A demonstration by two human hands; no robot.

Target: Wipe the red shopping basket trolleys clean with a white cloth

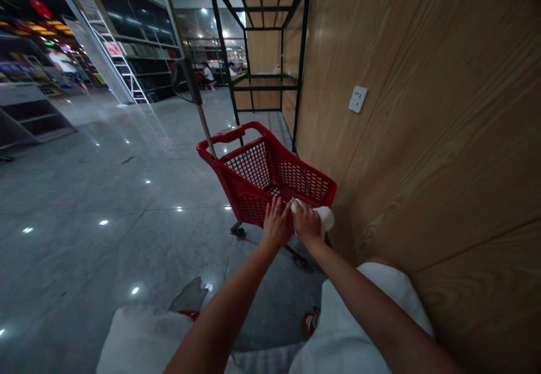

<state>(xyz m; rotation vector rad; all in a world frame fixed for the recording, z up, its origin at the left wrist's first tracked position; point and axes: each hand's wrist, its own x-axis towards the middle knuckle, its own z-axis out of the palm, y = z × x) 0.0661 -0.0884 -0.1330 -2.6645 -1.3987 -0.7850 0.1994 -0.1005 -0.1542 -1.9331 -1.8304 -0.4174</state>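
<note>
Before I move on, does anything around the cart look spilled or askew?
Mainly a ragged-edged patch on the grey floor, beside the left leg; it stands out from the surface around it, though I cannot tell whether it is wet, stained or damaged. The pole at the handle end of the red cart also slants.

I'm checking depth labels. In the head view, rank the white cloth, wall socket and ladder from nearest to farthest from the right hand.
1. White cloth: in the right hand, at the red shopping cart's edge.
2. Wall socket: on the wooden wall, right.
3. Ladder: in the background, upper left.
</note>
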